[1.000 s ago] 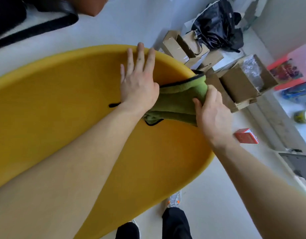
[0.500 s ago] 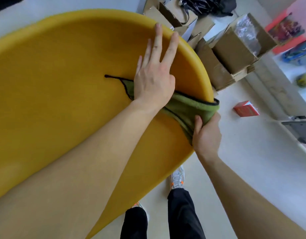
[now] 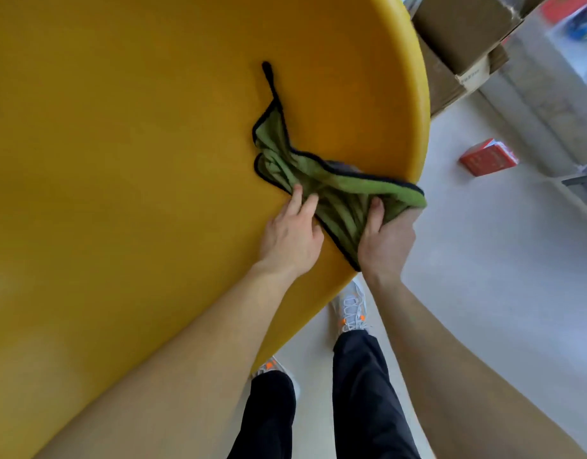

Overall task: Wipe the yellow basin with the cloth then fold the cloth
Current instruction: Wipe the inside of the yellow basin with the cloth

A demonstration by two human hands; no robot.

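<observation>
My two bare hands meet on a green cloth (image 3: 318, 180) inside the yellow basin (image 3: 120, 160), which fills the left and top of the view, its rim curving down the right side; the cloth — edged in black and bunched into folds — lies on the basin's inner wall close to that rim, with one end draped over the rim's edge; a thin black loop (image 3: 268, 74) trails from the cloth's far corner up across the bare yellow surface. My right hand (image 3: 385, 240) grips the draped end; its thumb is pressed down on top of the fabric, and its fingers are curled out of sight beneath cloth and rim. My left hand (image 3: 290, 236) sits just beside it on the basin wall, two fingers laid fairly straight with their tips on the cloth's near fold — pressing it, not closed round it. Below the basin, on the pale floor (image 3: 484, 260), stand my grey shoes (image 3: 351, 309) with orange marks, under black trousers (image 3: 365, 392); a small red box (image 3: 487, 159) lies on the floor to the right; cardboard boxes (image 3: 467, 38) stand beyond the rim at the upper right.
</observation>
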